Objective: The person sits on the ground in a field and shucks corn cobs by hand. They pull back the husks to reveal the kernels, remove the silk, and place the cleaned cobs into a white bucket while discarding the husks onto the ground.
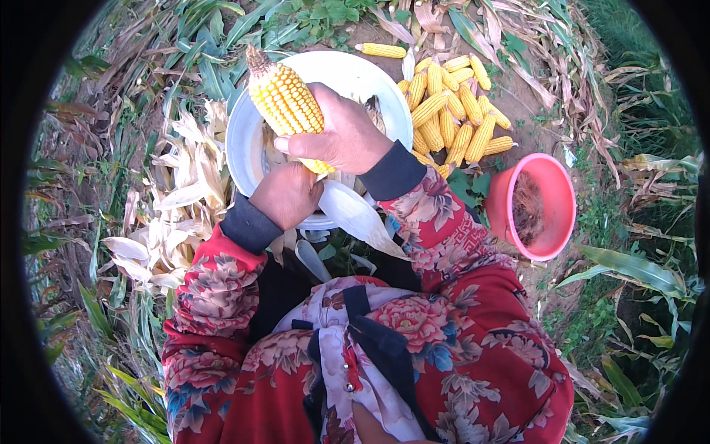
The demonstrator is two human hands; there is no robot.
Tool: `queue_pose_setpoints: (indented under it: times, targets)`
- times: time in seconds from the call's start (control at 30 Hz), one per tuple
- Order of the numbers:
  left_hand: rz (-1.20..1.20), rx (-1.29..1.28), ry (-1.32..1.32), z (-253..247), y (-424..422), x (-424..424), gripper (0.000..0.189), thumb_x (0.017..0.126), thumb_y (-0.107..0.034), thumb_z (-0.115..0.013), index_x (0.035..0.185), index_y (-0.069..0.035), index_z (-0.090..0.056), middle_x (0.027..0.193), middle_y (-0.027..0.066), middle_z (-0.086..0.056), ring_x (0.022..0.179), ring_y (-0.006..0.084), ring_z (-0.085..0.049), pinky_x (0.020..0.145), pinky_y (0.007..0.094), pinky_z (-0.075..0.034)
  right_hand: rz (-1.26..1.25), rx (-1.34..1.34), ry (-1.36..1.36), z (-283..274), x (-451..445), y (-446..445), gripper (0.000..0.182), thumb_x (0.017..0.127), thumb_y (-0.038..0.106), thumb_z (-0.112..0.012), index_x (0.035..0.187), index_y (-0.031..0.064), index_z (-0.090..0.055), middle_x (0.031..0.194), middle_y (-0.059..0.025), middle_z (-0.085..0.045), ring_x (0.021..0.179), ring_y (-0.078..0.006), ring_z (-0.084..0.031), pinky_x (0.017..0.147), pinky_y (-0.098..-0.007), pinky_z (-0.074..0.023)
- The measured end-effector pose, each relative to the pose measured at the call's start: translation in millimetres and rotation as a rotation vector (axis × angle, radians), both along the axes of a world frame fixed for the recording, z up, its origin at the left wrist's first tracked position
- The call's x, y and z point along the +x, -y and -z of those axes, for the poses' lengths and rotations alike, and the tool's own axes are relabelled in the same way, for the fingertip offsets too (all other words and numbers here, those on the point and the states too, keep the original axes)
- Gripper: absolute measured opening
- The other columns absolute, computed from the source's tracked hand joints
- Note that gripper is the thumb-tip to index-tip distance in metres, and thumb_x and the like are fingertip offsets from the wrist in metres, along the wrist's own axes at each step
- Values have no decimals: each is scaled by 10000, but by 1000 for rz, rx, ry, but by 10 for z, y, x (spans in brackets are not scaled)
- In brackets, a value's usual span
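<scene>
My right hand [346, 133] is wrapped around a yellow ear of corn [285, 100], thumb along its near side, its brown tip pointing up and left. My left hand [288, 194] is closed at the stalk end, where a pale husk leaf [358, 216] hangs down to the right. What exactly the left fingers pinch is hidden. Both hands are over a white basin [355, 66], which has husk pieces and a dark tuft of silk [374, 111] inside.
A pile of husked corn ears [449, 111] lies beyond the basin to the right, with a single ear [383, 50] apart from it. A pink bucket [541, 208] holds brown corn silk [527, 211]. Dry husks [183, 205] are heaped at left. Cut stalks and leaves [638, 272] surround everything.
</scene>
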State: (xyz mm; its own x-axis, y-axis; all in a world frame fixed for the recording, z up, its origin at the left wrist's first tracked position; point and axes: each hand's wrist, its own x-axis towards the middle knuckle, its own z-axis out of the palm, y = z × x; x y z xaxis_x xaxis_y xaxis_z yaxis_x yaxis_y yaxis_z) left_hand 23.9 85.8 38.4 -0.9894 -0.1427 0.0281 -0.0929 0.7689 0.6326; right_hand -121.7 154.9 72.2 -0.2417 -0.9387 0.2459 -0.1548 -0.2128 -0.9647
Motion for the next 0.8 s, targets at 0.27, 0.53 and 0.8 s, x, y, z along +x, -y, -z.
queue_pose_setpoints:
  times: [0.27,0.53,0.8]
  targets:
    - [280,832,-18,-557,-388,36,199,870,-50,-430,979,-44,-596,804,71,-592,752,168,-572,750,284,-450,268,-147,780,97,-507,-80,354,835,225,-657,1069,1,-515,886,-89,-589,764,-193,-619,680,-313,-523]
    - [-880,161,-596,-417,1090,616,186,882,-81,-458,929,-20,-627,780,43,-622,713,105,-565,677,248,-462,1242,484,-495,462,-2125,-1059,488,714,219,-760,1071,-56,-574,1004,-143,-653,884,-219,-640,808,-330,-483]
    - [-1356,-682,-70,-143,1617,1255,667,768,-401,-619,1283,-6,-465,1198,292,-525,1121,416,-512,967,440,-399,913,196,-523,314,-1610,-638,367,817,118,-633,1142,-37,-562,1121,-171,-618,1044,-266,-596,915,-340,-446]
